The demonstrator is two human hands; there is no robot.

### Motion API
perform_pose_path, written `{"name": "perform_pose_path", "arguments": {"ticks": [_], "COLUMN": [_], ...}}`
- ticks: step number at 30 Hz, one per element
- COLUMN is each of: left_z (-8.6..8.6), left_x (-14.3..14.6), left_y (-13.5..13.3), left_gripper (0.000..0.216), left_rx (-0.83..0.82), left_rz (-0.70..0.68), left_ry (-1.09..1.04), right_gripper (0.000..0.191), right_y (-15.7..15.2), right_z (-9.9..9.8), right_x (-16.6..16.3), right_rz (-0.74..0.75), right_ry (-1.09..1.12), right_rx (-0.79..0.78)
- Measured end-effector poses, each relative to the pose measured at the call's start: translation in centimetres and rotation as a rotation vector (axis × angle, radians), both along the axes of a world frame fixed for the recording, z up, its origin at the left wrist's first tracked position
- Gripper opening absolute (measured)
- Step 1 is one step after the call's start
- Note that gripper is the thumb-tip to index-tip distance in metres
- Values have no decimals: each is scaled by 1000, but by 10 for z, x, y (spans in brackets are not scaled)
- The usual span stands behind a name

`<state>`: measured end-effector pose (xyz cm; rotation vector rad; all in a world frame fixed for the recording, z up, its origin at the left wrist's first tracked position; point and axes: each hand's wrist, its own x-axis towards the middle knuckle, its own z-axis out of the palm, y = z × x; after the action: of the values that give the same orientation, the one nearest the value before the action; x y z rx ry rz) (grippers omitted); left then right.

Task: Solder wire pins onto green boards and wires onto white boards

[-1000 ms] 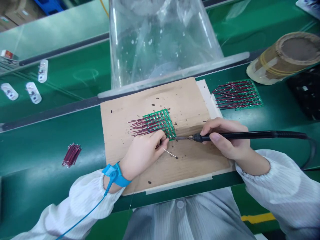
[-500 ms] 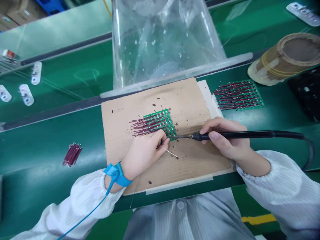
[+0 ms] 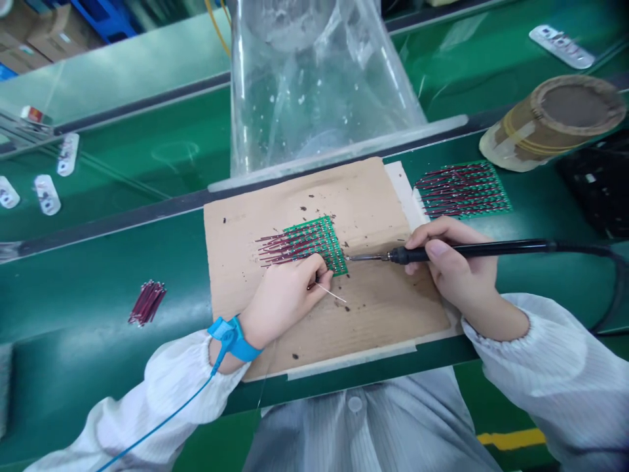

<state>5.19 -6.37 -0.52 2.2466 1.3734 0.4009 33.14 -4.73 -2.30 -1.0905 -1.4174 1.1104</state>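
Note:
A green circuit board panel (image 3: pixel 322 229) lies on a cardboard sheet (image 3: pixel 373 196), with rows of dark red wires (image 3: pixel 280 246) sticking out to its left. My left hand (image 3: pixel 289 285) is closed at the panel's lower edge, and a thin strand of solder wire (image 3: pixel 334 293) pokes out from its pinched fingers. Whether those fingers also grip a red wire is hidden. In my right hand (image 3: pixel 455 259) is a black soldering iron (image 3: pixel 472 250), held like a pen. Its tip is close to the panel's lower right edge; contact cannot be made out.
A bundle of red wires (image 3: pixel 147 303) lies left of the cardboard. At the right sit a second wired panel (image 3: pixel 466 189) and a brown cardboard tube container (image 3: pixel 555 121). A clear plastic hood (image 3: pixel 319 85) stands behind the cardboard. Small white boards (image 3: pixel 67 154) lie farther back.
The soldering iron in my right hand has drawn slightly right and up, away from the panel's lower corner. My left hand stays on the panel. The camera view has shifted a little.

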Motion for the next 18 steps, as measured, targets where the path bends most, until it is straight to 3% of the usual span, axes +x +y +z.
{"name": "perform_pose_path", "arguments": {"ticks": [12, 18], "left_z": [2, 13], "left_x": [-5, -21], "left_y": [2, -5], "left_gripper": [15, 25], "left_rx": [-74, -77], "left_rz": [-12, 40], "left_ry": [7, 0], "right_gripper": [16, 22], "right_y": [14, 17], "right_z": [3, 0], "right_x": [0, 3], "right_rz": [-97, 30], "right_ry": [94, -213], "right_rx": [127, 214]}}
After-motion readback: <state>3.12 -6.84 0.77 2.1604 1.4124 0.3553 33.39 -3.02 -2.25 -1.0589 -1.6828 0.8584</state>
